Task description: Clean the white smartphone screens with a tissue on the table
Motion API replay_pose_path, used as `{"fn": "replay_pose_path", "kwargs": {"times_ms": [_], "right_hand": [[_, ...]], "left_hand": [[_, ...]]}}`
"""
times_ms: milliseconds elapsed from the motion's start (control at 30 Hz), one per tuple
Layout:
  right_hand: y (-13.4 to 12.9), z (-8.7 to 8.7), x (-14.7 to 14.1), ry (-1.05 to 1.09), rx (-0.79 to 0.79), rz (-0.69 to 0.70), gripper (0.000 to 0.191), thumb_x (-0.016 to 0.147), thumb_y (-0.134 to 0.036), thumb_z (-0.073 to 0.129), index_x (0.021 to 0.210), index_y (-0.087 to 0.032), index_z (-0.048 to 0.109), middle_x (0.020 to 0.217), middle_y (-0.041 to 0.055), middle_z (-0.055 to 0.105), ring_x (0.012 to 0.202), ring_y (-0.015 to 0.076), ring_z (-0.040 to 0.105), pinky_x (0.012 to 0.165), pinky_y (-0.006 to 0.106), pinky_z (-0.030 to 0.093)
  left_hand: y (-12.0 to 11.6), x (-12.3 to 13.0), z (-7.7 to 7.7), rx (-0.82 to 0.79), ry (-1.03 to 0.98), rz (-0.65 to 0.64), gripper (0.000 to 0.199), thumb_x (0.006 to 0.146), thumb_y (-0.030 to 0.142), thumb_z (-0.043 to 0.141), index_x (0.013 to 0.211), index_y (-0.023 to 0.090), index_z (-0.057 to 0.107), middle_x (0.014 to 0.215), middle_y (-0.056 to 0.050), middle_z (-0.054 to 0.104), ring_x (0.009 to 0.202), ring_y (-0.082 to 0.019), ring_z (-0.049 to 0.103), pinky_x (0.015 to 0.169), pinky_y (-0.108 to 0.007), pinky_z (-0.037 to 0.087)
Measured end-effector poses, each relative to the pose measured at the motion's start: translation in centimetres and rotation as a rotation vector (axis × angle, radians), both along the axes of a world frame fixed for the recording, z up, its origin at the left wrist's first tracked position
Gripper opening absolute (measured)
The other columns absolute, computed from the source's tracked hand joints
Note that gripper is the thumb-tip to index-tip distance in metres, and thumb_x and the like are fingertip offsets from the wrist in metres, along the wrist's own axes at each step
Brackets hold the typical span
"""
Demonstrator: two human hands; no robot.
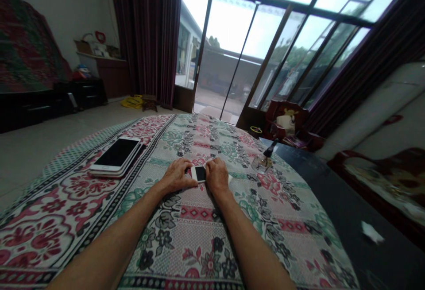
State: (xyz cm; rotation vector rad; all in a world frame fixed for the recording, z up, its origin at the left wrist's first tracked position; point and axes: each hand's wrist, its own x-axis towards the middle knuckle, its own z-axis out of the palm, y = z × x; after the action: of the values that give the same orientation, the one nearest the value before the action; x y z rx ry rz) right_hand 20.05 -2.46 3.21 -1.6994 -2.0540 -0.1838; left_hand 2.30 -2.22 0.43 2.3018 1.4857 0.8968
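Observation:
A white smartphone (200,173) with a dark screen lies on the patterned tablecloth (202,237), between my two hands. My left hand (177,175) is curled at its left end, thumb along the near edge. On its right end rests my right hand (217,175), fingers bent over it and covering that part. A bit of something white (230,178) peeks out beside the right hand; I cannot make out what it is. To the left sits a stack of phones (117,153), a white one with a black screen on top. A small glass jar (261,164) with a black-handled brush (270,149) stands at the right.
Beyond the cloth's right edge, a dark surface (335,210) bears a crumpled white tissue (372,232). A carved wooden chair (287,117) stands behind it. Glass doors (229,68) and purple curtains (146,37) are at the back. A yellow bag (132,102) lies on the floor.

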Motion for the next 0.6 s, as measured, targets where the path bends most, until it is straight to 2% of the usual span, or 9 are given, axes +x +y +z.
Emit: {"fn": "replay_pose_path", "kwargs": {"times_ms": [167,300,433,600], "right_hand": [[-0.8,0.1,-2.3,-0.015,-0.028,0.094,0.021,0.092,-0.019,0.052,0.084,-0.017,0.071,0.093,0.0087,0.064,0.092,0.0204,0.053,0.082,0.028,0.038],[-1.0,0.1,-2.6,0.014,-0.025,0.145,0.018,0.091,-0.020,0.054,0.085,-0.019,0.071,0.089,0.0072,0.064,0.090,0.0194,0.054,0.081,0.028,0.038],[-0.6,0.3,-1.0,0.045,-0.031,0.073,0.018,0.090,-0.020,0.054,0.084,-0.019,0.071,0.089,0.0068,0.064,0.089,0.0198,0.054,0.078,0.028,0.038],[0.3,0.4,1.9,0.080,-0.005,-0.061,0.019,0.090,-0.017,0.053,0.085,-0.018,0.072,0.091,0.0093,0.063,0.090,0.0211,0.054,0.079,0.029,0.038]], "left_hand": [[0.0,0.2,-0.2,0.036,-0.028,0.023,0.049,0.055,0.035,0.079,0.101,0.019,0.068,0.117,-0.009,0.063,0.112,-0.029,0.057,0.100,-0.040,0.043],[0.0,0.2,-0.4,0.076,-0.043,0.021,0.045,0.057,0.034,0.077,0.098,0.019,0.068,0.113,-0.009,0.064,0.109,-0.028,0.058,0.098,-0.038,0.044],[-0.1,0.0,-0.2,0.052,-0.036,-0.003,0.051,0.057,0.041,0.079,0.102,0.019,0.067,0.115,-0.009,0.063,0.111,-0.030,0.057,0.099,-0.041,0.044],[-0.2,-0.1,0.0,0.026,-0.016,-0.022,0.050,0.061,0.044,0.075,0.105,0.020,0.066,0.116,-0.009,0.063,0.112,-0.029,0.057,0.098,-0.043,0.044]]}}
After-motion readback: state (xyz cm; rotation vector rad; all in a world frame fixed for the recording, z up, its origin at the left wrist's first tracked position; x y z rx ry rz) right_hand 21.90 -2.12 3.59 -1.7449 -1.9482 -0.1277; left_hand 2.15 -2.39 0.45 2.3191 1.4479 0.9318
